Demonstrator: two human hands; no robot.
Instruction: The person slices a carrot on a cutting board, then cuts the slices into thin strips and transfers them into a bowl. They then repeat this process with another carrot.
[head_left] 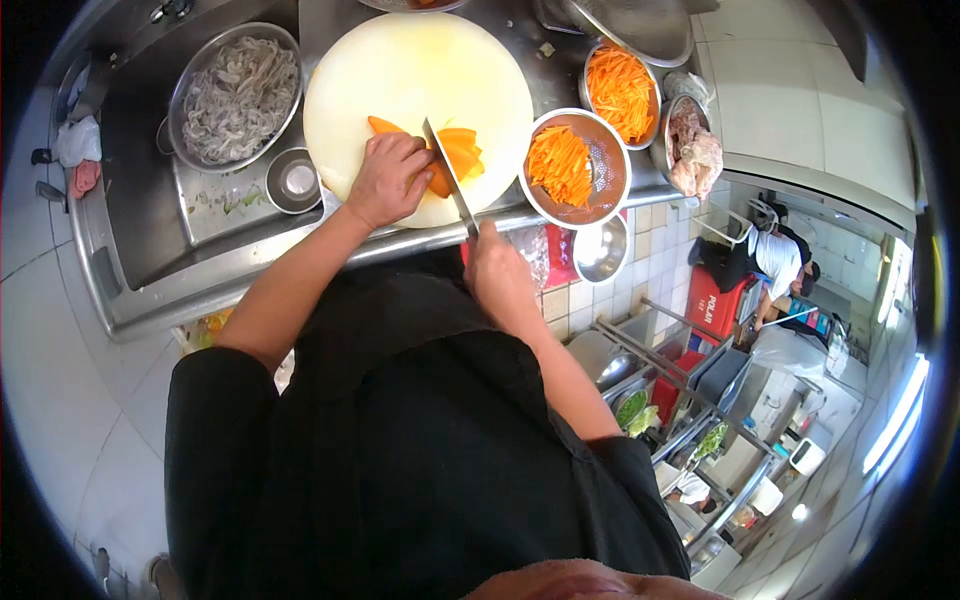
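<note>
In the head view, my right hand (497, 270) is wrapped round the handle of a kitchen knife (455, 185). Its blade slants across the carrot slices (462, 150) on a round, pale cutting board (420, 60). My left hand (390, 185) presses on the carrot beside the blade, fingers bent over it. One orange end sticks out past the knuckles on the left. Just right of the board, a perforated metal colander (612, 185) holds shredded carrot (560, 168).
A second bowl of carrot shreds (620, 92) and a bowl of raw meat (695, 150) stand at the right. At the left, a basin of greyish strips (240, 100) and a small metal bowl (294, 181) sit by the sink (130, 180). A person (775, 255) bends over at the far right.
</note>
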